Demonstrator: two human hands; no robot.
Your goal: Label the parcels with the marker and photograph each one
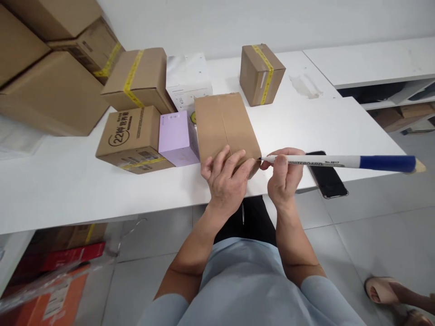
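A plain brown cardboard box (224, 122) lies on the white table, with a seam running along its top. Over its near end rests my left hand (229, 179), fingers spread and pressing on the cardboard. My right hand (285, 174) is closed around a whiteboard marker (336, 161) with a white barrel and a blue end. The marker's dark tip touches the box's near right edge, close to my left fingertips. Whatever the tip may have written there is too small to make out. Right of my right hand, a black phone (328, 176) lies at the table's front edge.
Left of the box stand a lilac box (178, 138), a printed carton (131, 138), a yellow-taped carton (136, 77) and a white box (188, 79). Larger cartons (54, 95) pile up far left. Another taped box (261, 74) stands behind. Someone's sandalled foot (382, 290) shows lower right.
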